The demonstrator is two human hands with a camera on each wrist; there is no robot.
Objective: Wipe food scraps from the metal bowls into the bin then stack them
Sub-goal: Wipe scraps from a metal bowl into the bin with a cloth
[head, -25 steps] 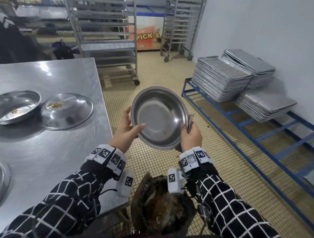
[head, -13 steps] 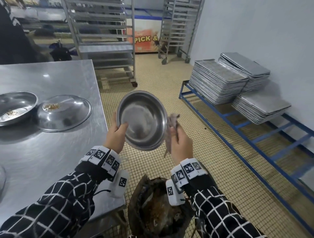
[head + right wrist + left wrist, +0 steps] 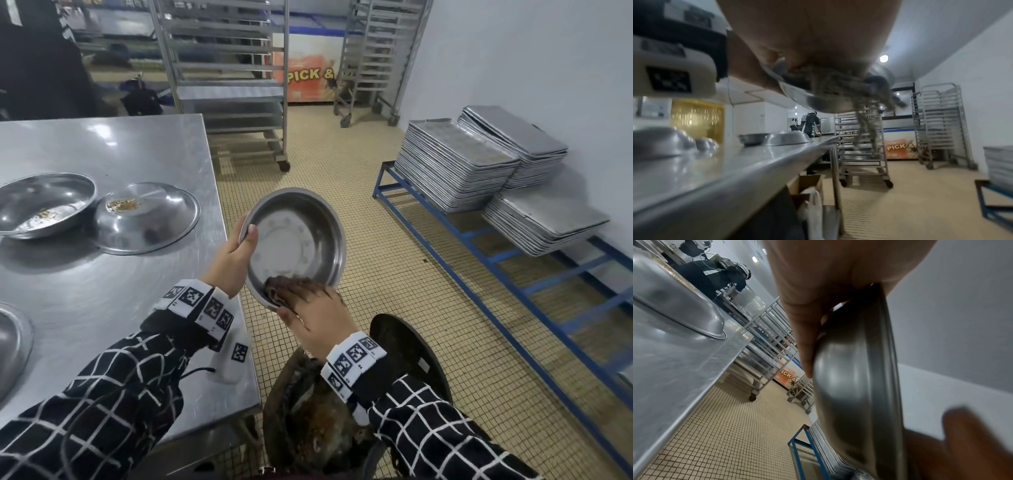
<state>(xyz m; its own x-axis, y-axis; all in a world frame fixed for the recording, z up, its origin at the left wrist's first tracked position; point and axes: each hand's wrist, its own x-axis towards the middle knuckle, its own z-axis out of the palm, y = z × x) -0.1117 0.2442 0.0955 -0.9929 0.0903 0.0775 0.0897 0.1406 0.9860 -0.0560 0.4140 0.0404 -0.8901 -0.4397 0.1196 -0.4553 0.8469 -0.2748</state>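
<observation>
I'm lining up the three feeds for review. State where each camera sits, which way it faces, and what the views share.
Head: worn on the head, looking forward and down at the held metal bowl, bin and steel table; both checked sleeves, left hand and right hand show.
Left wrist: looks along the left hand at the bowl's outside.
Right wrist: looks along the right hand, cloth dangling.
Shared: the held bowl, table, racks and "PICK &" sign.
</observation>
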